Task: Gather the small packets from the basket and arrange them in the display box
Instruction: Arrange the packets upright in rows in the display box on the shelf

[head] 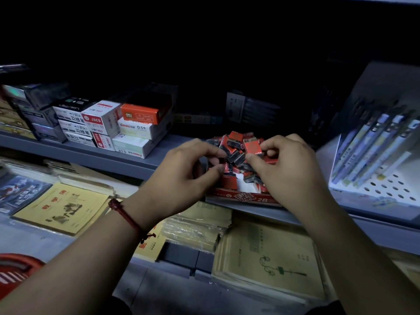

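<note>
The small packets [236, 138] are piled up in the red display box [245, 198] on the shelf [156, 161], pretty much right between both hands. A couple are pinched in the curled fingers of the left hand [181, 173], and a 2B packet [251, 145] is gripped by the right hand [288, 171].

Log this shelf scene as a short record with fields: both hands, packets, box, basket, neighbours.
left hand: fingers curled, pinching small packets at the pile's left side
right hand: thumb and forefinger pinch a red 2B packet
small packets: red and black, heaped loosely, not in rows
display box: red, front marked 2B, on the grey shelf
basket: red, bottom left corner, contents out of view
neighbours: stationery boxes to the left, pens to the right, notebooks below
</note>
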